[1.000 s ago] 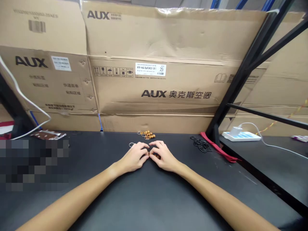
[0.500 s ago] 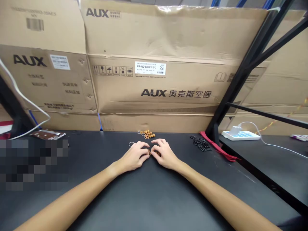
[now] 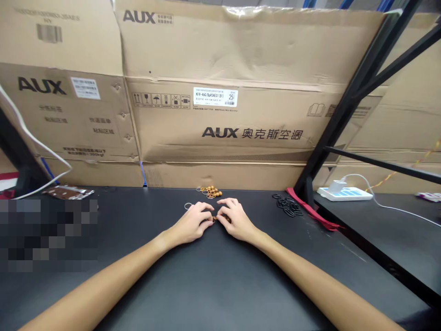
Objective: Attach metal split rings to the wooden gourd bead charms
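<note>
My left hand (image 3: 193, 224) and my right hand (image 3: 237, 222) meet low over the black table, fingertips nearly touching. Both are closed in a pinch on a small string of brown beads (image 3: 215, 218). Most of it is hidden behind the fingers, with a little showing in the gap and under the right hand. Just beyond the left knuckles lies a thin metal ring (image 3: 188, 206); whether it joins the beads I cannot tell. Farther back, a small pile of beaded keychains (image 3: 212, 192) in golden brown rests near the cardboard.
To the right lie a heap of black loops (image 3: 288, 207) and a red strap (image 3: 312, 211) beside the black metal frame (image 3: 351, 101). A white power strip (image 3: 344, 194) sits past it. Cardboard boxes (image 3: 220, 59) wall the back. A white cable (image 3: 37, 142) hangs at left.
The fingertips have shifted very slightly, and the bit of beads between them shows a little differently. Both arms and everything else stay in place.
</note>
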`<state>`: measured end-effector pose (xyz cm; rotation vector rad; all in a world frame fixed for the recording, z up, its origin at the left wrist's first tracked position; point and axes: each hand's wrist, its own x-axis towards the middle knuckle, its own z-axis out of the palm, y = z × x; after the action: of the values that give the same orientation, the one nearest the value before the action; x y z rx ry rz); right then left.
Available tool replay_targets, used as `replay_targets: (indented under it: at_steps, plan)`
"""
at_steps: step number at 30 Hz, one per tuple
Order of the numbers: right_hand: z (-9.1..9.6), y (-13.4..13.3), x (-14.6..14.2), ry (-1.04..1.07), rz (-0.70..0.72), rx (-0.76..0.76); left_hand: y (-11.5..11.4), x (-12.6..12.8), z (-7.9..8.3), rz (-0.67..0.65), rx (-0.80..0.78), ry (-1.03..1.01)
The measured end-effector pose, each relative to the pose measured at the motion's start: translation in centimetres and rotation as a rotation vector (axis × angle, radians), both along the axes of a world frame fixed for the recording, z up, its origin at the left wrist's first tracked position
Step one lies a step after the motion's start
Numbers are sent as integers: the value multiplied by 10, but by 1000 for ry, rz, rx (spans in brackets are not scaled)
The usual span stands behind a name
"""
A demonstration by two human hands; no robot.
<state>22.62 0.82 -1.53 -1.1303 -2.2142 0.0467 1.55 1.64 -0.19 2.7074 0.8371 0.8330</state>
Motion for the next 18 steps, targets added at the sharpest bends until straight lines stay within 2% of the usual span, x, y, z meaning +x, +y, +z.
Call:
replay_targets:
  at_steps: [5, 13, 18]
  plan:
    - [-2, 5, 8, 3, -52, 6, 2, -1, -1, 42, -27, -7]
    - [3, 1, 8, -142, -115, 115, 0, -4, 3, 156, 132, 87]
    - [-1, 9, 15, -142, -194, 32, 17, -17, 0, 259, 135, 110]
